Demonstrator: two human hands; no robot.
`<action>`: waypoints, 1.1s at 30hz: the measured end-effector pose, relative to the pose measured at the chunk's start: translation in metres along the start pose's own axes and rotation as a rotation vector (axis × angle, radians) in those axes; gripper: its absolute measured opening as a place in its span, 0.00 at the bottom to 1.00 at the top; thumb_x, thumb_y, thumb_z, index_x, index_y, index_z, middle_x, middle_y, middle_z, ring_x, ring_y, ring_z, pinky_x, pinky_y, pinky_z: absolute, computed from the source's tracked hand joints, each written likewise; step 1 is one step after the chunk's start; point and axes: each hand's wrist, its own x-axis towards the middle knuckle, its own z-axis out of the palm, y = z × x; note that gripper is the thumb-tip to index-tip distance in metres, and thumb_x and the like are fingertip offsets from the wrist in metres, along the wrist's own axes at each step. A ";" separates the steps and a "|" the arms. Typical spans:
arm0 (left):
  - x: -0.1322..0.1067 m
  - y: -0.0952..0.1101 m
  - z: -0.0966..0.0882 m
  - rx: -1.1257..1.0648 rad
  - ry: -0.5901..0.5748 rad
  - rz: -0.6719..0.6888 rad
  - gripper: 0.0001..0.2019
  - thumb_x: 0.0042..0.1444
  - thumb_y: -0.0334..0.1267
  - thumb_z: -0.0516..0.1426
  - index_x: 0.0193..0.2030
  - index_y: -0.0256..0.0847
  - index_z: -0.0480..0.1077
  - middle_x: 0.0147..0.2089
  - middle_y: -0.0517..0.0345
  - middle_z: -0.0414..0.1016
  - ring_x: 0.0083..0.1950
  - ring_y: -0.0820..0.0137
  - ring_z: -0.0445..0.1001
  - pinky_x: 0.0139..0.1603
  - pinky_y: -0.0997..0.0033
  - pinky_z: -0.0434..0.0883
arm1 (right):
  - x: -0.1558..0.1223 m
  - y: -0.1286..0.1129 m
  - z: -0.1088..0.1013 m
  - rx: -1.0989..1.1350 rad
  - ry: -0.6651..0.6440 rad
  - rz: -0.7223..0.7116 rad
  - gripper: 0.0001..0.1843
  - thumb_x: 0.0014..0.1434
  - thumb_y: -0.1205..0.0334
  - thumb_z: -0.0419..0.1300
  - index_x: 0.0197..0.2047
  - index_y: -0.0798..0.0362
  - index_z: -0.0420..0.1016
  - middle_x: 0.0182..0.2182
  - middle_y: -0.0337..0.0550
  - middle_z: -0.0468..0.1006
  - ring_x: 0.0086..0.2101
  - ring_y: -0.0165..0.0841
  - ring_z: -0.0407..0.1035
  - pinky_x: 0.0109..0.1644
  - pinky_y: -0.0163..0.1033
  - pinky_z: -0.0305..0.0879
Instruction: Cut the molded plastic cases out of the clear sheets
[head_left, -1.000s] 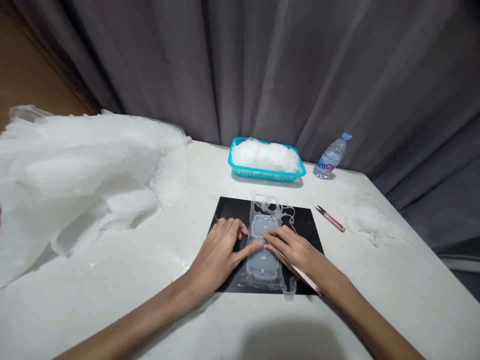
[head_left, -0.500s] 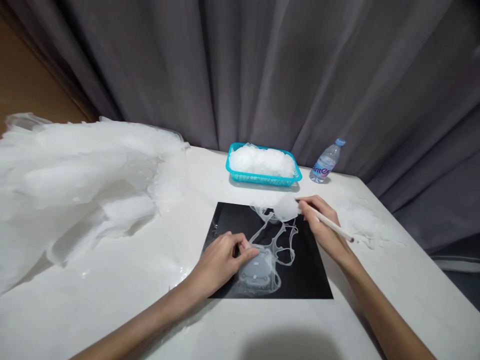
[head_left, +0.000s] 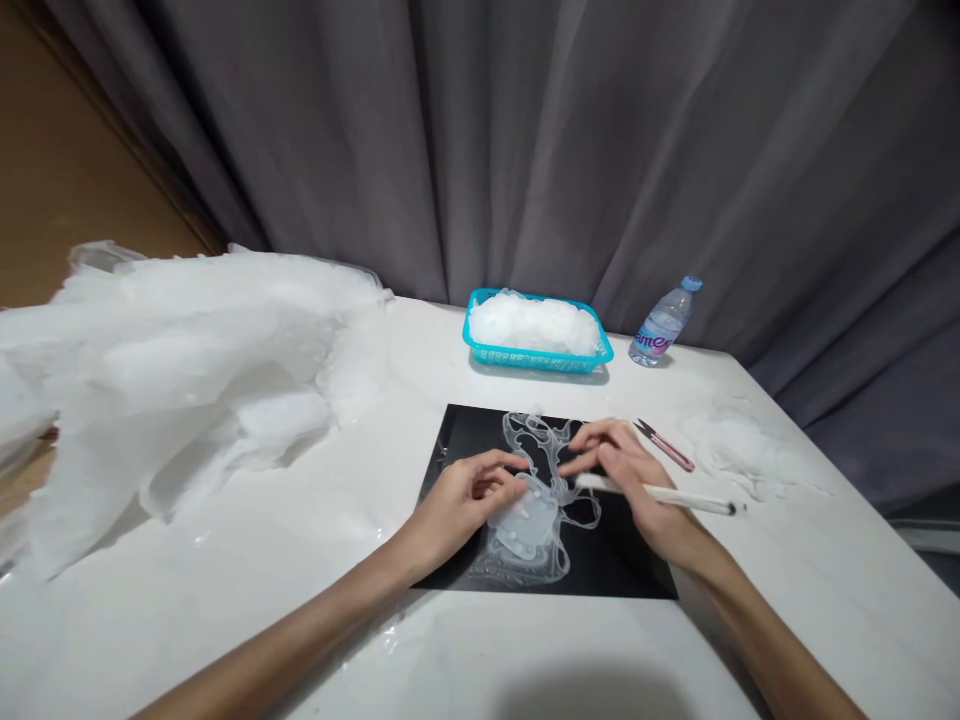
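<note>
My left hand (head_left: 469, 500) has its curved thumb and fingers at the upper edge of a translucent rounded plastic piece (head_left: 529, 525) and seems to grip it. Held in my right hand (head_left: 637, 475) is a slim white pen-like stick (head_left: 686, 498), its dark-tipped end pointing right. The index and middle fingers of that hand reach out over thin, clear looping strands (head_left: 551, 445), which spread above and beside the plastic piece. All this lies on a black mat (head_left: 615, 560). Small pink-handled thread snips (head_left: 664, 445) lie just right of the mat, beyond my right hand.
A blue basket (head_left: 540, 360) of white fluffy material stands behind the mat, with a water bottle (head_left: 664, 325) to its right. A big heap of white wadding (head_left: 195, 370) covers the left of the table. Loose white fluff (head_left: 742, 445) lies at the right. A grey curtain (head_left: 517, 140) hangs behind.
My right hand has come nearer and left, towards the strands, uncovering the snips. The white tuft near its fingertips is no longer seen there. The plastic piece has tilted under my left hand.
</note>
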 end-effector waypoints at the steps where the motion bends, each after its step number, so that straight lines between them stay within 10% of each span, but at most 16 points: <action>1: -0.001 0.000 0.000 0.014 -0.008 0.022 0.20 0.63 0.51 0.63 0.55 0.41 0.76 0.38 0.57 0.81 0.40 0.65 0.77 0.44 0.66 0.71 | 0.003 0.004 0.000 -0.019 0.065 0.023 0.26 0.78 0.51 0.43 0.48 0.47 0.83 0.50 0.48 0.74 0.54 0.41 0.67 0.64 0.51 0.61; 10: -0.008 0.005 0.007 0.302 0.047 0.250 0.10 0.72 0.44 0.55 0.45 0.41 0.73 0.38 0.58 0.81 0.39 0.68 0.80 0.41 0.71 0.74 | 0.010 0.016 0.039 0.002 -0.080 0.076 0.15 0.71 0.52 0.60 0.35 0.51 0.77 0.38 0.42 0.79 0.42 0.37 0.70 0.51 0.43 0.65; 15: -0.024 0.000 0.018 0.902 0.170 0.825 0.08 0.71 0.28 0.51 0.41 0.37 0.70 0.33 0.54 0.76 0.33 0.67 0.75 0.35 0.67 0.74 | 0.020 0.029 0.042 -0.174 0.024 0.123 0.17 0.72 0.61 0.56 0.30 0.52 0.76 0.33 0.40 0.80 0.35 0.34 0.74 0.42 0.38 0.67; 19: -0.044 -0.004 0.009 0.942 0.124 1.090 0.10 0.68 0.23 0.52 0.52 0.35 0.70 0.32 0.54 0.76 0.34 0.66 0.76 0.39 0.66 0.75 | 0.027 0.047 0.036 -0.389 0.228 0.170 0.13 0.72 0.63 0.53 0.33 0.51 0.71 0.36 0.49 0.77 0.41 0.43 0.69 0.48 0.47 0.63; 26: -0.037 0.015 -0.017 0.202 0.040 0.261 0.07 0.74 0.40 0.52 0.44 0.43 0.68 0.35 0.60 0.77 0.35 0.72 0.77 0.35 0.75 0.72 | 0.016 0.046 0.013 -0.517 0.265 0.061 0.06 0.71 0.59 0.57 0.47 0.51 0.71 0.44 0.51 0.75 0.46 0.46 0.69 0.52 0.51 0.66; 33: -0.024 0.015 -0.017 -0.136 -0.017 0.097 0.12 0.72 0.48 0.55 0.44 0.42 0.64 0.34 0.60 0.78 0.36 0.70 0.75 0.39 0.71 0.69 | -0.005 0.015 0.017 -0.479 -0.029 -0.108 0.07 0.71 0.55 0.61 0.44 0.49 0.69 0.39 0.44 0.75 0.42 0.42 0.69 0.46 0.47 0.68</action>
